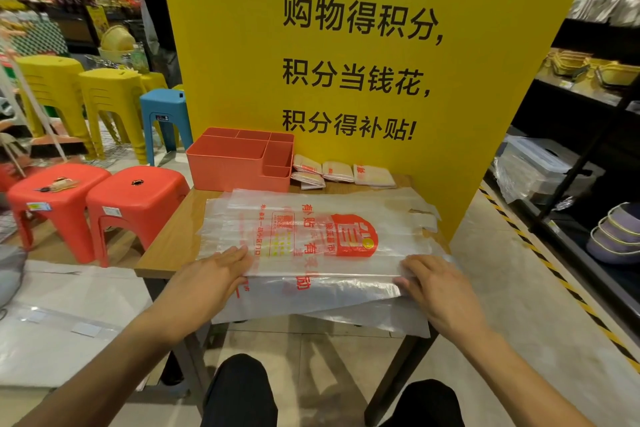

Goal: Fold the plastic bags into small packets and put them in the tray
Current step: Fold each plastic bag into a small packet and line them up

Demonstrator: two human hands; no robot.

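A stack of clear plastic bags (311, 229) with red print lies flat across the small wooden table (173, 239). The top bag's near edge is folded along a crease at the front. My left hand (211, 274) pinches that crease at its left end. My right hand (433, 281) grips the crease at its right end, fingers curled over the plastic. The coral tray (239, 163) with several compartments stands at the table's back left. Several folded bag packets (341, 172) lie beside it against the yellow board.
A tall yellow sign board (363, 45) rises right behind the table. Two red stools (135, 198) stand to the left, with yellow and blue stools farther back. Dark shelving (588, 149) with bowls and bins runs along the right. My knees show below the table.
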